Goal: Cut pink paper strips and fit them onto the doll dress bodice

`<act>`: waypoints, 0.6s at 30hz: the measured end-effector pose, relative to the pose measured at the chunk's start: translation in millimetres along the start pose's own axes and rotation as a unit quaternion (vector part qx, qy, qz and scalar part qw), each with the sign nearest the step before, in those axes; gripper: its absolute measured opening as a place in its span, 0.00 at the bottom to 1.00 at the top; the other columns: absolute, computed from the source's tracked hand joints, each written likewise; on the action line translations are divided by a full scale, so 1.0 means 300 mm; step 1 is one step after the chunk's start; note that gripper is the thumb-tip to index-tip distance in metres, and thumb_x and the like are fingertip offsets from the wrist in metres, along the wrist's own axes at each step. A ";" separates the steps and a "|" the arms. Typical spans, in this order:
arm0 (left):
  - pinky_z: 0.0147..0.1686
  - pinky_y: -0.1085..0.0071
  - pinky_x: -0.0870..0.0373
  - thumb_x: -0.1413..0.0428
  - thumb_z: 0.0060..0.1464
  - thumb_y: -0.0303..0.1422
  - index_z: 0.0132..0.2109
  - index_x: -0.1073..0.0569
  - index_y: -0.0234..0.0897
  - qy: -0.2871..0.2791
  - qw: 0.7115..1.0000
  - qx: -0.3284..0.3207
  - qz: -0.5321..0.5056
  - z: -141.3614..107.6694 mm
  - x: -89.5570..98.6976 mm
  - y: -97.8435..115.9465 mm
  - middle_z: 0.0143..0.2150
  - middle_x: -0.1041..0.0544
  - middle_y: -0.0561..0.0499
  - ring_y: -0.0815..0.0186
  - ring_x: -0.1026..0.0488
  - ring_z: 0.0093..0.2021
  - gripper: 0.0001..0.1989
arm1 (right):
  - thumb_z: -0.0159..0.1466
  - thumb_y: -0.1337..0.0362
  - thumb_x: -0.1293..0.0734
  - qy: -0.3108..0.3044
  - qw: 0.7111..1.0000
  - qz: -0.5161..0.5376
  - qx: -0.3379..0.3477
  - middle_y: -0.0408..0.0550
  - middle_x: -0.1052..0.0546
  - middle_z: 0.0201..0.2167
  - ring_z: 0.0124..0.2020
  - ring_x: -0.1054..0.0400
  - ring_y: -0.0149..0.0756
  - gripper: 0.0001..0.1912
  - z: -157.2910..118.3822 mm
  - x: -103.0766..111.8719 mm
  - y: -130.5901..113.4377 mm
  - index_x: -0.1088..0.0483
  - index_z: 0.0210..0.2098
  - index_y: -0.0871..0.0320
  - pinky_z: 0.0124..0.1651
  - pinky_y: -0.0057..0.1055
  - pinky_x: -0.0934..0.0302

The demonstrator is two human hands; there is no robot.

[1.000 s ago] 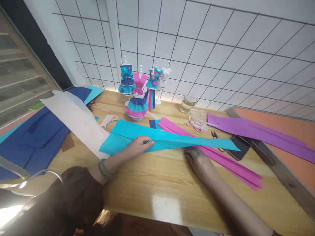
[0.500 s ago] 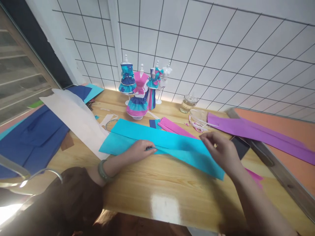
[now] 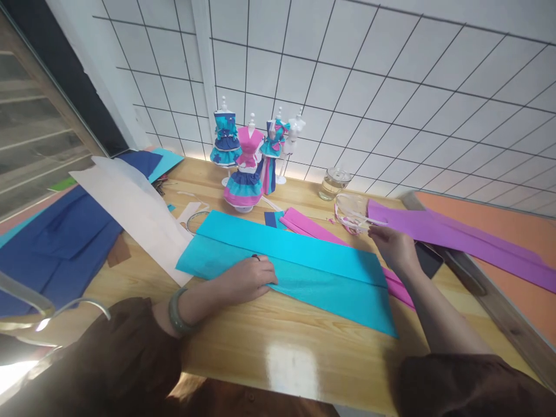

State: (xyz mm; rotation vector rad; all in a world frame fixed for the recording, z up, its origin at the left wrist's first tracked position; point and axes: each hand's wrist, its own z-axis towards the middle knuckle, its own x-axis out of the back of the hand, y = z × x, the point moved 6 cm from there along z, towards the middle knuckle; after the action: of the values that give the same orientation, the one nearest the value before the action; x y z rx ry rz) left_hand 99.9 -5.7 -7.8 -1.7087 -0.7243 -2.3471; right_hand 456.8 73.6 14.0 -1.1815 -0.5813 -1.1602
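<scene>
A folded length of turquoise fabric lies across the table in front of me, a crease running along it. My left hand rests at its near edge, its curled fingers pinching the cloth. There is a dark ring on one finger and a green bangle on the wrist. Beyond the fabric's right end, my right hand has its fingertips pressed together beside a clear bowl with thin pale and pink strips. What those fingertips hold, if anything, is too small to make out. Pink fabric lies partly under the turquoise piece.
Small mannequins in doll dresses stand at the back near a glass jar. White fabric and navy fabric lie left. Purple fabric and a dark phone are at the right, by a wooden ledge.
My right hand has moved up and away from the turquoise fabric toward the clear bowl. The fabric's right part now lies flatter. My left hand has shifted slightly down and turned over.
</scene>
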 end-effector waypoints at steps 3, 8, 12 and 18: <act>0.42 0.70 0.40 0.49 0.54 0.26 0.38 0.27 0.36 -0.006 1.000 -0.002 0.006 0.004 -0.007 0.006 0.36 0.26 0.50 0.65 0.33 0.42 0.07 | 0.53 0.56 0.35 0.017 0.999 0.001 -0.035 0.52 0.21 0.29 0.34 0.27 0.45 0.18 -0.021 0.024 0.046 0.25 0.38 0.60 0.39 0.39 0.37; 0.43 0.71 0.41 0.49 0.54 0.26 0.38 0.27 0.37 -0.007 1.000 0.003 -0.006 0.009 -0.007 0.010 0.36 0.25 0.51 0.65 0.33 0.41 0.07 | 0.53 0.64 0.37 0.005 0.996 0.071 -0.046 0.53 0.21 0.33 0.36 0.27 0.41 0.17 -0.005 -0.010 0.079 0.27 0.41 0.62 0.43 0.37 0.36; 0.43 0.71 0.42 0.49 0.54 0.26 0.38 0.27 0.37 -0.002 1.000 0.005 -0.017 0.011 0.000 0.010 0.36 0.25 0.51 0.66 0.33 0.40 0.06 | 0.53 0.64 0.37 -0.003 0.994 0.097 -0.045 0.54 0.21 0.35 0.36 0.26 0.41 0.18 0.020 -0.042 0.078 0.28 0.42 0.63 0.42 0.36 0.35; 0.43 0.70 0.42 0.49 0.54 0.26 0.37 0.27 0.37 0.006 1.000 0.003 -0.023 0.011 0.000 0.006 0.36 0.25 0.52 0.67 0.32 0.39 0.06 | 0.51 0.61 0.33 0.006 0.992 0.116 -0.052 0.52 0.21 0.27 0.31 0.26 0.44 0.17 0.027 -0.057 0.086 0.27 0.39 0.63 0.38 0.40 0.33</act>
State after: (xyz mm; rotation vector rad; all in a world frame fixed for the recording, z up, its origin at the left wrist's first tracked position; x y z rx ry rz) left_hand 103.3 -5.8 -6.4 -1.6904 -0.7775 -2.3815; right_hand 475.9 86.3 -8.1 -1.2924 -0.3663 -1.0077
